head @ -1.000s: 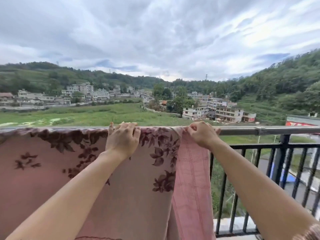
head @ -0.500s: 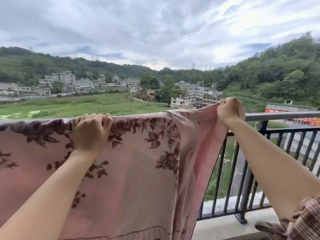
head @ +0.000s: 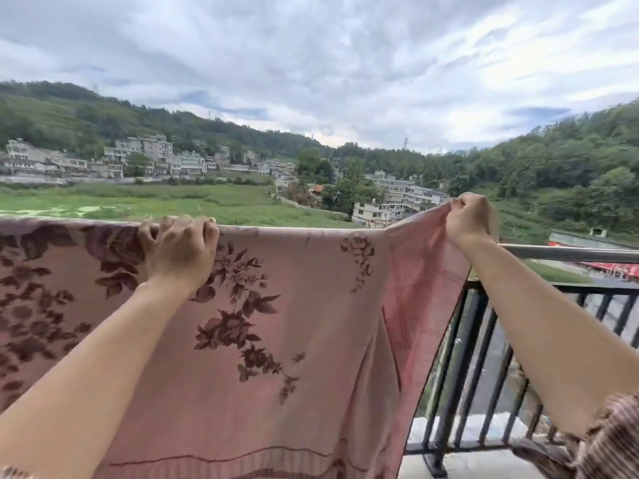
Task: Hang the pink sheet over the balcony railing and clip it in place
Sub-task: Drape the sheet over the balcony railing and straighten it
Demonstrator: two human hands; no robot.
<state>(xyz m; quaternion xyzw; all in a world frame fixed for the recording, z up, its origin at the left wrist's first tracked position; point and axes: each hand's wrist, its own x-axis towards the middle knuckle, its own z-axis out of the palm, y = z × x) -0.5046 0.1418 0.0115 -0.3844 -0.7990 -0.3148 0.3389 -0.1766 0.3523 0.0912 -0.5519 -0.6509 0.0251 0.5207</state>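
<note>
Arms outstretched: left hand (head: 179, 252) fists pink sheet (head: 294, 340) at its top edge, draped over railing (head: 570, 252); right hand (head: 470, 219) pinches its corner, lifted just above rail.

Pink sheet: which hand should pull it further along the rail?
Probably the right hand: it grips the pink sheet's raised corner beside the bare railing. The left hand holds the draped part down.
</note>
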